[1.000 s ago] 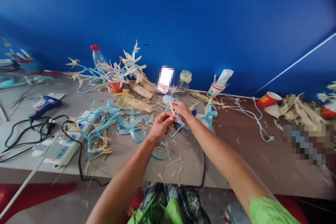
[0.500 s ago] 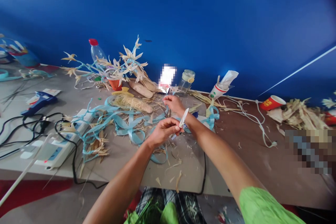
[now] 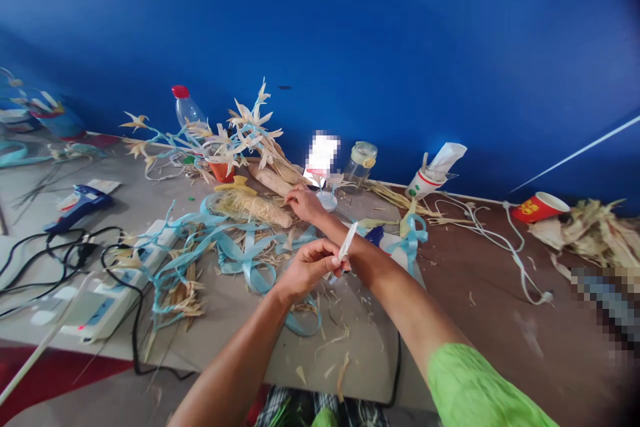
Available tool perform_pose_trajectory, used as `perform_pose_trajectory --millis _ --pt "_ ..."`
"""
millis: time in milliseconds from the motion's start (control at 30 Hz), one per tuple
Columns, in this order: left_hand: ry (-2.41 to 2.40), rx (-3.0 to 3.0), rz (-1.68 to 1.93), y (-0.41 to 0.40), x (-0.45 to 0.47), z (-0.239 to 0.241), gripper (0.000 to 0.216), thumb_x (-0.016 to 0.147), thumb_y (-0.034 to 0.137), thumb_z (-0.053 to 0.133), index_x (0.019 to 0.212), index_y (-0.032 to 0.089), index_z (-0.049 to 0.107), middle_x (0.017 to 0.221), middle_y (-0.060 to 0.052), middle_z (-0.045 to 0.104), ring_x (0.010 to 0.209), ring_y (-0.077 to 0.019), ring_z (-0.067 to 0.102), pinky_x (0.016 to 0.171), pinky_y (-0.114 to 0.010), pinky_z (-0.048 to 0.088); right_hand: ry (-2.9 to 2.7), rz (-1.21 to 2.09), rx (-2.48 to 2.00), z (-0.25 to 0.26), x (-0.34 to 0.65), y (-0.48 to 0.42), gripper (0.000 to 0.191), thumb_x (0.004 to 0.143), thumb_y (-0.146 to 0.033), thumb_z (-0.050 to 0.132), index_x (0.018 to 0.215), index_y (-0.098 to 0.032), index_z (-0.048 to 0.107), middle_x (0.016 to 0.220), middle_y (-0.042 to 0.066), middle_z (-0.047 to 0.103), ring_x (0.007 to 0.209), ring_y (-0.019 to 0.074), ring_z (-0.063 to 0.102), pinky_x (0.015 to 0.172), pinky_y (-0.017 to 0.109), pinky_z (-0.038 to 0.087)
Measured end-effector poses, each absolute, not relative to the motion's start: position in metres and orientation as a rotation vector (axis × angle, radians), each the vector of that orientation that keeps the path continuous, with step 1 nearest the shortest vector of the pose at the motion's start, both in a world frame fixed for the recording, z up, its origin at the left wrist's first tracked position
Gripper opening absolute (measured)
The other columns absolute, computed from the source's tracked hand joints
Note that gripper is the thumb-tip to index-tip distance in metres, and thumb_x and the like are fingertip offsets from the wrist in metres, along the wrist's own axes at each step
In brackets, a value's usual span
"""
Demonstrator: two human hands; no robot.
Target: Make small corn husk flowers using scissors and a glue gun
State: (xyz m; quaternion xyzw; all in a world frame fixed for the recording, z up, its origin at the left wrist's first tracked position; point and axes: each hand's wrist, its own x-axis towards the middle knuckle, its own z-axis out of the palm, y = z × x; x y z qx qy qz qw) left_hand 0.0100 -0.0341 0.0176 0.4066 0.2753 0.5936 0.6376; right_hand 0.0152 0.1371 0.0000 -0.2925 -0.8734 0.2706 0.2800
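My left hand [image 3: 314,265] is closed, thumb and fingers pinching a pale strip of corn husk [image 3: 349,240] that points up and to the right. Beyond it, my right hand [image 3: 303,203] crosses in front with curled fingers, its forearm passing just behind the strip. Whatever its fingertips may hold is hidden. Close by lies a bundle of fine straw-coloured fibre [image 3: 257,205]. Light blue ribbon [image 3: 235,240] sprawls across the table left of my hands. Husk flowers on blue-wrapped stems [image 3: 250,121] stand behind, at an orange cup [image 3: 221,170].
A blue glue gun [image 3: 80,207], a white power strip [image 3: 113,293] and black cords lie at left. Along the wall stand a bottle [image 3: 186,110], a lit screen [image 3: 323,153], a glass jar [image 3: 361,161] and a white cup [image 3: 423,183]. A red cup [image 3: 540,207] and husks [image 3: 600,227] lie at right.
My right hand has moved left and slightly down, from in front of the screen toward the fibre bundle. A small white round base now shows below the screen. My left hand keeps the strip.
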Motion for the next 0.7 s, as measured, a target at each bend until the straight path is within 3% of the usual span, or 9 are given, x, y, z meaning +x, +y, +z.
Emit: perform_pose_trajectory --millis 167,300,400,500,700 --pt "0.571 0.842 1.445 -0.031 0.01 0.021 0.025 0.076 0.037 0.069 0.079 0.015 0.057 0.066 -0.003 0.063 0.058 -0.0106 0.055 0.056 -0.023 0.039 -1.876 1.076 -0.897 0.031 0.044 0.139 0.012 0.08 -0.021 0.05 0.084 -0.019 0.061 0.059 -0.003 0.057 0.057 0.0122 0.057 0.064 0.025 0.048" --pt "0.586 0.677 1.6 -0.026 0.007 0.026 0.023 0.074 0.033 0.071 0.08 0.018 0.055 0.056 0.003 0.053 0.053 -0.0081 0.047 0.057 -0.022 0.039 -1.633 1.052 -0.789 0.063 0.095 0.117 0.013 0.081 -0.027 0.05 0.087 -0.019 0.059 0.077 0.002 0.065 0.07 0.0139 0.063 0.071 0.028 0.05" --pt "0.568 0.538 1.715 -0.02 0.001 0.028 0.021 0.072 0.028 0.071 0.078 0.019 0.053 0.055 0.005 0.046 0.054 -0.0072 0.045 0.059 -0.022 0.041 -1.759 0.802 -0.713 0.077 0.133 0.086 0.014 0.082 -0.021 0.048 0.086 -0.02 0.061 0.094 0.005 0.066 0.089 0.0162 0.063 0.084 0.031 0.048" --pt "0.569 0.448 1.761 -0.016 -0.002 0.027 0.022 0.07 0.025 0.072 0.077 0.018 0.052 0.063 0.004 0.047 0.055 -0.006 0.044 0.057 -0.02 0.041 -1.974 0.539 -0.608 0.08 0.16 0.054 0.023 0.081 -0.011 0.043 0.079 -0.021 0.063 0.096 0.006 0.066 0.094 0.0171 0.062 0.087 0.034 0.047" --pt "0.72 0.594 1.654 -0.02 0.012 0.023 0.026 0.068 0.031 0.073 0.073 0.017 0.052 0.06 0.005 0.044 0.053 -0.006 0.041 0.053 -0.019 0.038 -2.156 0.413 -0.542 0.061 0.169 0.014 0.029 0.08 -0.003 0.039 0.078 -0.021 0.063 0.089 0.006 0.067 0.088 0.0166 0.06 0.081 0.033 0.048"
